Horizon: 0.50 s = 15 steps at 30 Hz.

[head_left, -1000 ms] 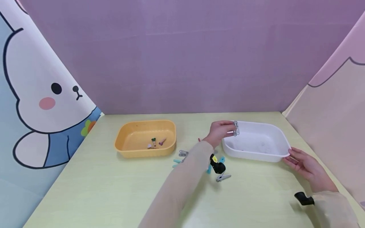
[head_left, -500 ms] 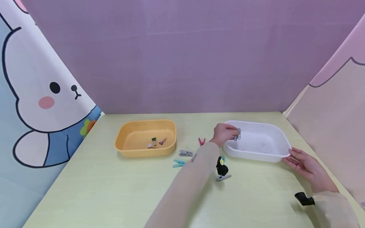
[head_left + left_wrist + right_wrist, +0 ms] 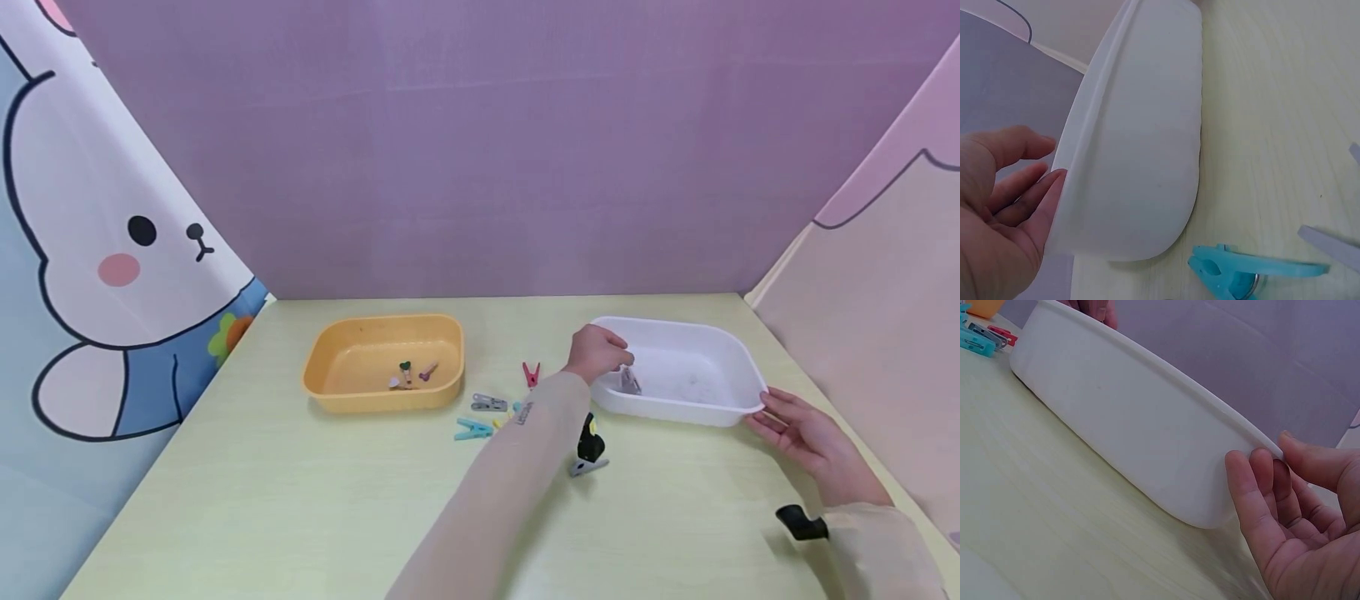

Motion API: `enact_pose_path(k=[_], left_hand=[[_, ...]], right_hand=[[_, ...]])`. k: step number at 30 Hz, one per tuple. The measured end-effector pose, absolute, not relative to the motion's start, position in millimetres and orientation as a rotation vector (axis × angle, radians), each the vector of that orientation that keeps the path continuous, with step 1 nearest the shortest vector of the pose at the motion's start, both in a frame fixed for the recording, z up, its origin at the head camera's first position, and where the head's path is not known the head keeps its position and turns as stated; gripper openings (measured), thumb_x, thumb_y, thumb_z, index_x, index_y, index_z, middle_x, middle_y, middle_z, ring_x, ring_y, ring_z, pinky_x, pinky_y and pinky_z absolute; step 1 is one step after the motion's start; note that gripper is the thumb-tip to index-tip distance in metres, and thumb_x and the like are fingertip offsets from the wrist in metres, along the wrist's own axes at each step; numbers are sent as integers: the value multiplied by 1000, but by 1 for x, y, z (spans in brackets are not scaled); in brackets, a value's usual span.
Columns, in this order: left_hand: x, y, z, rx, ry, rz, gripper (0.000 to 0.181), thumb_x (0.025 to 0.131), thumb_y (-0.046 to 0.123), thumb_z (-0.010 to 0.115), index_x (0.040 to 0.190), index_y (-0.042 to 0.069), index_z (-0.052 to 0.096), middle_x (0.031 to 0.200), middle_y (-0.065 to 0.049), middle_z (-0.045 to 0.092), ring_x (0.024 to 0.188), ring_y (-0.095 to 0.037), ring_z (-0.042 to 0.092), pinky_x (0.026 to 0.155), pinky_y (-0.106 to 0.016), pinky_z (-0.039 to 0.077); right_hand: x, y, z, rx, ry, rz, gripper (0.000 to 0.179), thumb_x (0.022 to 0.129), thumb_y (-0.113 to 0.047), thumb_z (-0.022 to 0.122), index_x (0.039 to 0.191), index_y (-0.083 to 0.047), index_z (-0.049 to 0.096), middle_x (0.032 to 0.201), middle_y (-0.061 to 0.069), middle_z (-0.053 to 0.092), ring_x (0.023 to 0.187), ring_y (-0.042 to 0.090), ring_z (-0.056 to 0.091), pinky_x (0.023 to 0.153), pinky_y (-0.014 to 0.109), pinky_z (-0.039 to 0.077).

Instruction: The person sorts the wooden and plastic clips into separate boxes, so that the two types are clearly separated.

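Note:
My left hand (image 3: 597, 352) reaches over the left end of the white plastic basin (image 3: 675, 407). Just below its fingertips, inside the basin, a grey clothespin (image 3: 630, 382) shows blurred. In the left wrist view the thumb and fingers of that hand (image 3: 997, 206) are apart at the basin's rim, and the clothespin is hidden. At the basin's right front corner my right hand (image 3: 813, 442) holds the rim, thumb on top and fingers against the outer wall, as the right wrist view shows.
An orange basin (image 3: 382, 403) with several small pegs in it stands on the left. Between the basins lie a red clothespin (image 3: 531, 374), a grey one (image 3: 489, 403) and a turquoise one (image 3: 472, 429). Another grey clothespin (image 3: 588, 467) lies nearer, partly behind the left wrist's black camera (image 3: 591, 442).
My left hand has moved right and lower into the white basin. The grey clothespin has gone from between its fingers to below them. The right hand has stayed on the rim.

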<state>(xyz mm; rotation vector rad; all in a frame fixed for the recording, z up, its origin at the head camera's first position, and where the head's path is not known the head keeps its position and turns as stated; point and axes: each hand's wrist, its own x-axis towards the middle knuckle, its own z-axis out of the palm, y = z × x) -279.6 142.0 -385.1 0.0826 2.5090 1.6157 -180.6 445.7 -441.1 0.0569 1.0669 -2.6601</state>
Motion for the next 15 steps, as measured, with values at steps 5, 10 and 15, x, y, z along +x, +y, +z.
enact_pose_path(k=[5,10,15], left_hand=[[-281,142,-385,71,2510,1599,8,77,5,83,83,8,78,69,1,71,58,-11,68,57,-16,50],[-283,143,-386,45,2476,1626,9,77,4,83,83,7,78,69,1,70,61,-14,70,61,-17,54],[-281,142,-384,33,2440,1670,10,77,2,83,85,5,78,71,0,70,63,-16,71,62,-18,55]], right_hand=[[-181,447,-441,59,1075,-2653,31,104,4,39,101,2,69,98,17,67,91,30,70,86,39,59],[-182,447,-441,57,1077,-2648,30,104,4,39,101,2,69,98,17,67,91,30,70,86,40,59],[-182,447,-441,56,1083,-2643,31,105,4,38,101,2,70,99,17,68,91,30,70,86,40,59]])
